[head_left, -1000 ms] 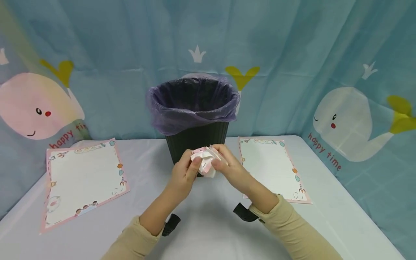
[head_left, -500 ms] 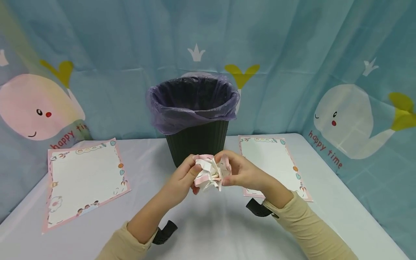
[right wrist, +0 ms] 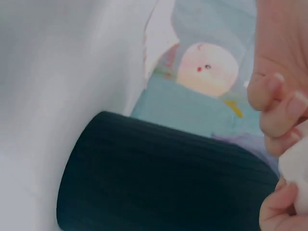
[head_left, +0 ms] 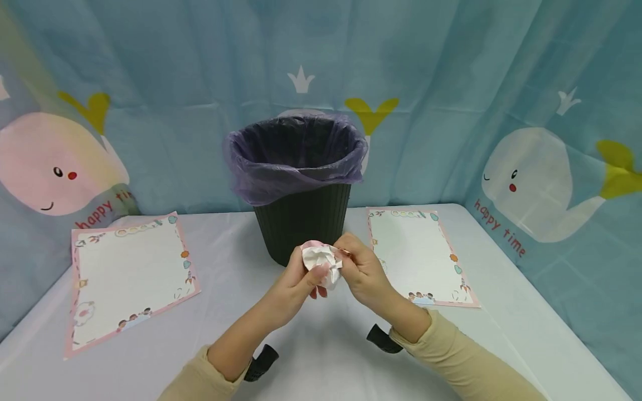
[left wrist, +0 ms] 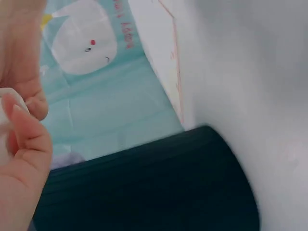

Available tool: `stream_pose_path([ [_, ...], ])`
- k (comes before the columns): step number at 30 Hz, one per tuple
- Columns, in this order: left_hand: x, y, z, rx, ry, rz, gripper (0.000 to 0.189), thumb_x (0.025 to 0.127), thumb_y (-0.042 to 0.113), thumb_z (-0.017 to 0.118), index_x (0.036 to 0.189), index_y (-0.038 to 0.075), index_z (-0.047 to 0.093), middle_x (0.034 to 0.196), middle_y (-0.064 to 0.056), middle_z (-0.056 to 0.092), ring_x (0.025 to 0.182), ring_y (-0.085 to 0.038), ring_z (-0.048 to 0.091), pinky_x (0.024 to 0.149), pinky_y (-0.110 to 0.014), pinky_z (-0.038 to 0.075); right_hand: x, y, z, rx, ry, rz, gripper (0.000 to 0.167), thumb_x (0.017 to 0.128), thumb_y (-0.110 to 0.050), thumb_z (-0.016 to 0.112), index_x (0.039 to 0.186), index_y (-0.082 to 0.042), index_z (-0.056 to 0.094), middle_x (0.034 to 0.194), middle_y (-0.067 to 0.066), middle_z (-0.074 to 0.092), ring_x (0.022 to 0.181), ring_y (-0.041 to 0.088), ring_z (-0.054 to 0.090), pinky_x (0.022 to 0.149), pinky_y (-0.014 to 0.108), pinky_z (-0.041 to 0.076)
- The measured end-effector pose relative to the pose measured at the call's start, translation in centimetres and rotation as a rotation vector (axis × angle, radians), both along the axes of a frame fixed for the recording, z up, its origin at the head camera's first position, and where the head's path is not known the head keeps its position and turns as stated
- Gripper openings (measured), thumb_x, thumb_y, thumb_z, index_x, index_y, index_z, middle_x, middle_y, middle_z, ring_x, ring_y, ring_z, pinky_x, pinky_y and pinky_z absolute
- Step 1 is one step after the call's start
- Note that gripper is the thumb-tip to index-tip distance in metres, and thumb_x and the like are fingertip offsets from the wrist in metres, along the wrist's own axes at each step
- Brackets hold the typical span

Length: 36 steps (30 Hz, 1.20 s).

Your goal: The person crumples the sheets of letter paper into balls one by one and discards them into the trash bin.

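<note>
A crumpled ball of white paper with a pink edge is held between both hands, just in front of the trash can. My left hand grips it from the left, thumb over its near side. On the other side my right hand curls its fingers against the ball's right edge. In the left wrist view the paper shows only as a white sliver beside the left thumb. The right wrist view catches a piece of the paper at its right border, with curled fingers above it.
A purple liner bag folds over the can's rim. One pink-bordered sheet lies on the white table at left, another sheet at right. Behind hangs a blue curtain with whale prints.
The paper was looser, with folds sticking out, half a second ago; now it is a more compact ball. My right hand has shifted left and its fingers are curled tighter.
</note>
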<state>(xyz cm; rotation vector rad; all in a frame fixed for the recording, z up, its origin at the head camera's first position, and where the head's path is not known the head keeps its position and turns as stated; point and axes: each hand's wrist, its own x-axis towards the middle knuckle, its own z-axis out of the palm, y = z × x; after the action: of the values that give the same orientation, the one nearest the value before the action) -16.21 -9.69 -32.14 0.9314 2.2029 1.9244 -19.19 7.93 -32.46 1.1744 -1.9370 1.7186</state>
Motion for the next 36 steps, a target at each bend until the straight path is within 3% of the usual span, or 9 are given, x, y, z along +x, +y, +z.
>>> stream_pose_path([
  [5,-0.2,0.0,0.1,0.043,0.065,0.104,0.037,0.102,0.026,0.051,0.115,-0.005,0.036,0.096,-0.009,0.051,0.075,-0.020,0.053,0.064,-0.024,0.048,0.4,-0.1,1.0,0.049,-0.125,-0.001,0.012,0.098,-0.003,0.045,0.103,0.002,0.056,0.091,0.005,0.052,0.081,0.011,0.050,0.066,0.024,0.047],
  [8,-0.5,-0.2,0.3,0.136,0.095,0.133,0.044,0.099,0.035,0.053,0.105,-0.006,0.039,0.092,-0.007,0.052,0.075,-0.015,0.052,0.063,-0.023,0.047,0.4,0.2,1.4,-0.041,-0.291,0.084,0.029,0.099,-0.011,0.053,0.122,0.005,0.045,0.105,0.009,0.052,0.089,0.011,0.057,0.076,0.024,0.051],
  [11,-0.7,-0.5,0.4,0.244,0.081,0.151,0.048,0.096,0.035,0.057,0.102,-0.010,0.040,0.096,-0.003,0.056,0.079,-0.009,0.053,0.066,-0.019,0.046,0.7,0.2,1.4,-0.135,-0.357,0.039,0.043,0.096,-0.010,0.062,0.128,0.008,0.040,0.114,0.013,0.051,0.095,0.013,0.061,0.082,0.024,0.052],
  [17,-0.6,-0.7,0.4,0.365,0.077,0.245,0.033,0.092,0.010,0.064,0.093,-0.013,0.040,0.101,0.001,0.060,0.082,-0.007,0.058,0.072,-0.019,0.051,1.4,-0.2,1.1,0.026,-0.150,-0.080,0.048,0.098,-0.015,0.059,0.135,0.013,0.046,0.128,0.024,0.055,0.111,0.025,0.058,0.092,0.033,0.050],
  [21,-0.4,-0.8,0.5,0.215,0.185,0.354,0.015,0.089,-0.003,0.064,0.088,-0.005,0.049,0.087,-0.004,0.060,0.075,-0.009,0.057,0.065,-0.021,0.050,0.9,0.1,0.9,0.174,-0.002,-0.017,0.070,0.094,-0.044,0.060,0.141,0.004,0.042,0.137,0.018,0.048,0.119,0.028,0.050,0.097,0.038,0.047],
  [24,-0.4,-0.9,0.5,0.050,0.273,0.383,0.015,0.087,-0.003,0.066,0.082,0.002,0.053,0.075,-0.001,0.057,0.064,-0.010,0.051,0.054,-0.022,0.044,0.3,0.3,0.5,0.251,0.135,-0.063,0.067,0.088,-0.054,0.058,0.131,-0.003,0.050,0.121,0.012,0.052,0.106,0.022,0.050,0.085,0.032,0.051],
  [28,-0.6,-1.2,0.4,-0.039,0.331,0.328,0.021,0.088,0.001,0.067,0.074,0.008,0.053,0.063,0.001,0.052,0.052,-0.011,0.045,0.045,-0.024,0.039,-0.3,0.0,-0.5,0.235,0.278,-0.101,0.047,0.095,-0.050,0.050,0.110,-0.006,0.055,0.097,0.006,0.053,0.085,0.017,0.048,0.066,0.026,0.047],
  [33,-1.2,-1.2,-0.2,0.162,0.302,0.139,0.024,0.091,0.000,0.063,0.072,0.003,0.050,0.059,-0.010,0.047,0.042,-0.017,0.046,0.038,-0.025,0.043,-0.1,-0.8,-1.3,0.049,0.322,-0.057,0.042,0.100,-0.041,0.047,0.093,0.000,0.058,0.078,0.007,0.057,0.067,0.015,0.051,0.054,0.021,0.046],
  [36,-1.1,-1.1,-0.2,0.207,0.214,0.122,0.018,0.094,0.005,0.061,0.080,-0.002,0.053,0.065,-0.013,0.050,0.046,-0.019,0.049,0.043,-0.027,0.048,-0.1,-0.9,-1.1,-0.020,0.316,-0.028,0.041,0.100,-0.037,0.049,0.091,0.002,0.059,0.075,0.009,0.059,0.064,0.015,0.051,0.052,0.020,0.047],
])
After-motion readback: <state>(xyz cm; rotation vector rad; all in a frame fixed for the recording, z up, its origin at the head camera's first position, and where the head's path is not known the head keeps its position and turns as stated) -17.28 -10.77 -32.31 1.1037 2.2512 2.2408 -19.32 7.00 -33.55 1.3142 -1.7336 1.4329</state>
